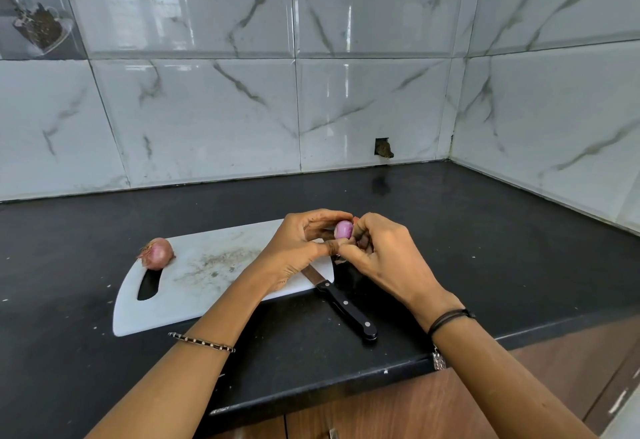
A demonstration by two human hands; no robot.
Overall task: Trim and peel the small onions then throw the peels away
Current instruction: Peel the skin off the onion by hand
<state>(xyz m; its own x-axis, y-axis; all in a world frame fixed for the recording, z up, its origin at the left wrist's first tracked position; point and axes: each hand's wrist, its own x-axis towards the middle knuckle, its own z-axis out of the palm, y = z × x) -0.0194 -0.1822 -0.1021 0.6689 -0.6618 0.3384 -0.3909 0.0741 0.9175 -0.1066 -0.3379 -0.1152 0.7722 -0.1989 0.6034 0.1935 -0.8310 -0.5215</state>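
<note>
Both the left hand (298, 248) and right hand (381, 255) curl their fingers (318, 214) round a small onion (343, 229).

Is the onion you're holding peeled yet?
Mostly peeled: the onion held by left hand and right hand shows smooth purple flesh; its lower side is hidden.

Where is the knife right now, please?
Head view, centre: the knife lies just below the left hand, blade on the cutting board's right end, black handle on the counter.

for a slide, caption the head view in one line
Left hand and right hand peel a small onion over the board; knife and unpeeled onion wait.
</note>
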